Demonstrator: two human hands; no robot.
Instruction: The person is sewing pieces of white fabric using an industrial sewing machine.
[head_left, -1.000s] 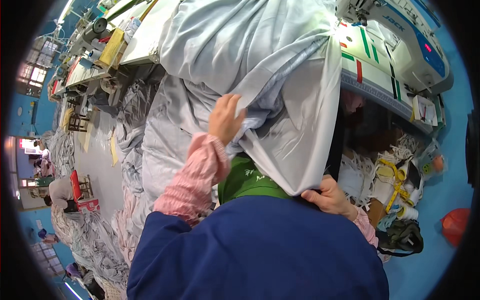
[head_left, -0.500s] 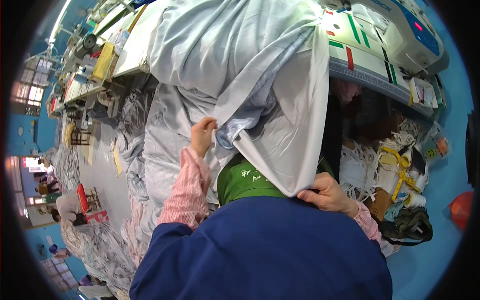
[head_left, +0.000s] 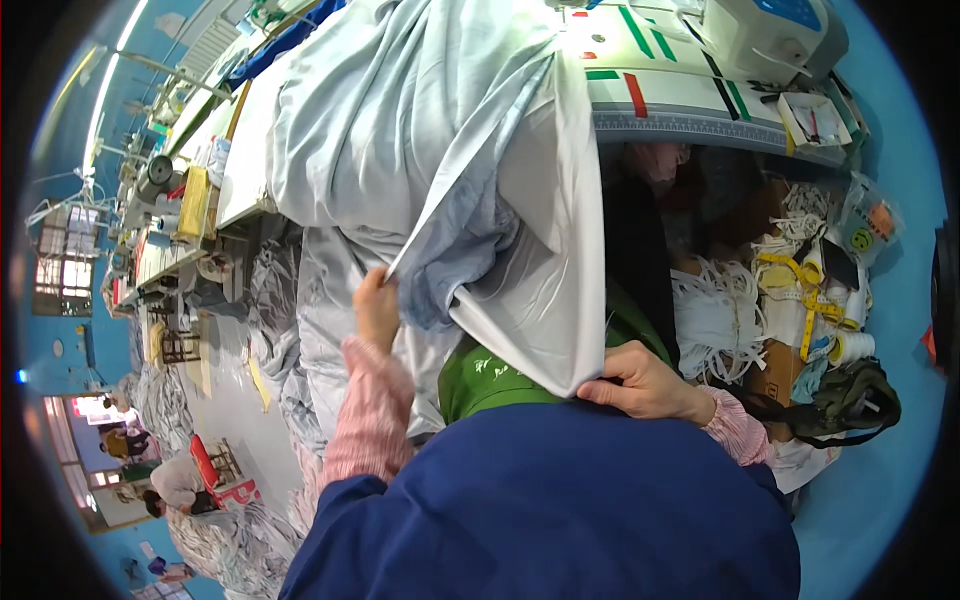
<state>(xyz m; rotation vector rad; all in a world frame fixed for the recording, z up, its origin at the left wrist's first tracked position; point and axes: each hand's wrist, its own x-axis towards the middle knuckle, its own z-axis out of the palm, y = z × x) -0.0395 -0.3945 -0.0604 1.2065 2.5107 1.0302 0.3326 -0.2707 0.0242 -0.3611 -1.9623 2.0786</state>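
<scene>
A large light grey fabric point(head_left: 400, 130) drapes from the sewing table down over my lap, with a bluish patterned side point(head_left: 450, 260) showing in its fold. My left hand point(head_left: 376, 310) is closed on the fabric's folded edge at the left of that opening. On the right, my right hand point(head_left: 645, 382) pinches the lower corner of the cloth between thumb and fingers, just above my lap. A green apron point(head_left: 500, 375) with white writing shows beneath the cloth.
A sewing machine point(head_left: 765, 40) stands on the white table point(head_left: 655, 80) at the far right. Below lie white strips point(head_left: 718, 315), a yellow measuring tape point(head_left: 810, 300) and a dark green bag point(head_left: 850, 400). Heaped fabric point(head_left: 225, 535) covers the floor at left, near another person point(head_left: 180, 485).
My left hand has moved slightly left and down and now grips the fabric edge, drawing the fold wider so more patterned side shows. My right hand still holds the corner. The view has shifted.
</scene>
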